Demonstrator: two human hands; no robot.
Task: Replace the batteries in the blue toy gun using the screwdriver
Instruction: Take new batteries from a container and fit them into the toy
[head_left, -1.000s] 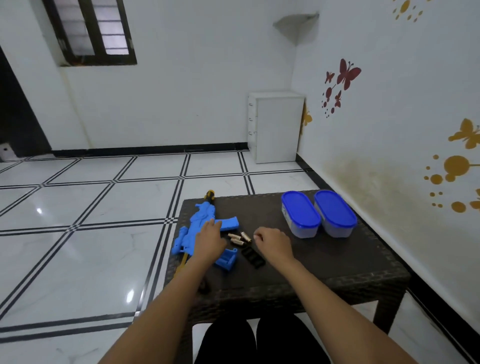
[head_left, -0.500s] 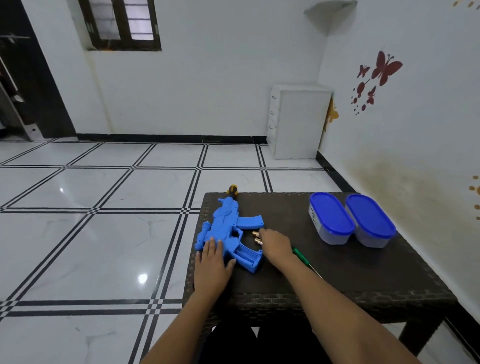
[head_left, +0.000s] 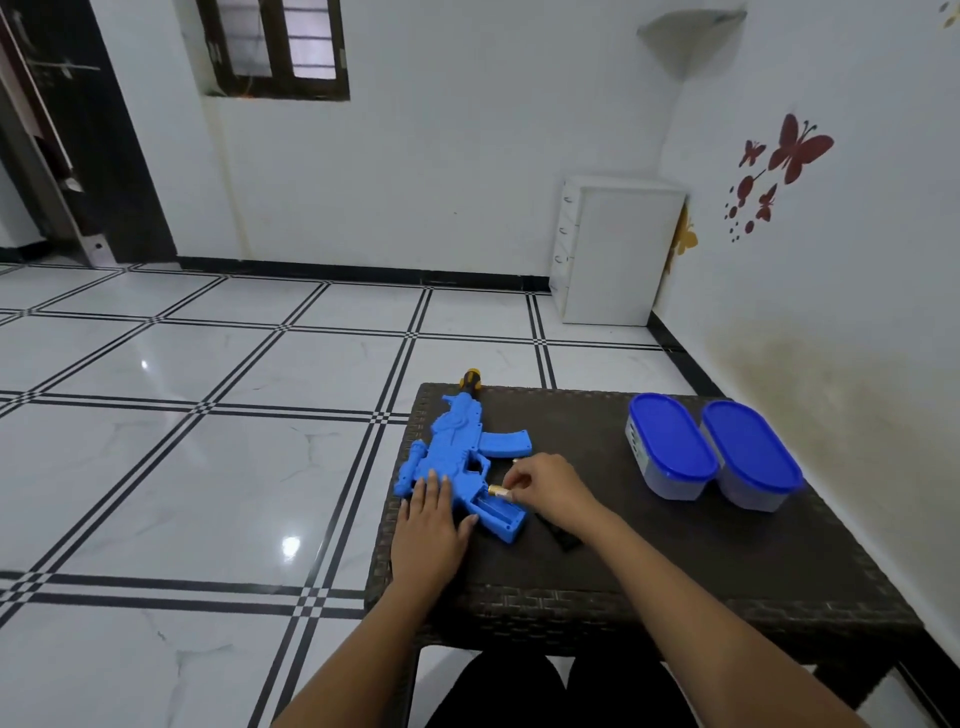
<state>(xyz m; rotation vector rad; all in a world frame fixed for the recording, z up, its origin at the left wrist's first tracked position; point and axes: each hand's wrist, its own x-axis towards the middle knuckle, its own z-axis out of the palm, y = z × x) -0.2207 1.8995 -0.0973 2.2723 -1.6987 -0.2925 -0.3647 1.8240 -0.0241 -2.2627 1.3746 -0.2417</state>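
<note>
Left hand (head_left: 430, 525) flat on toy gun (head_left: 457, 457); right hand (head_left: 548, 486) pinching battery (head_left: 498, 490)

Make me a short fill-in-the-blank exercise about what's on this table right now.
1. The left hand lies flat on the blue plastic toy gun, pressing it to the dark woven ____.
2. The right hand pinches a small gold ____ at the gun's grip.
3. Two clear tubs have ____ lids.

Missing: table; battery; blue

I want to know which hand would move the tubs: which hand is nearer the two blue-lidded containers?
Right. The right hand is between the toy gun and the containers, apart from them; the left hand rests on the gun, farther away.
</note>
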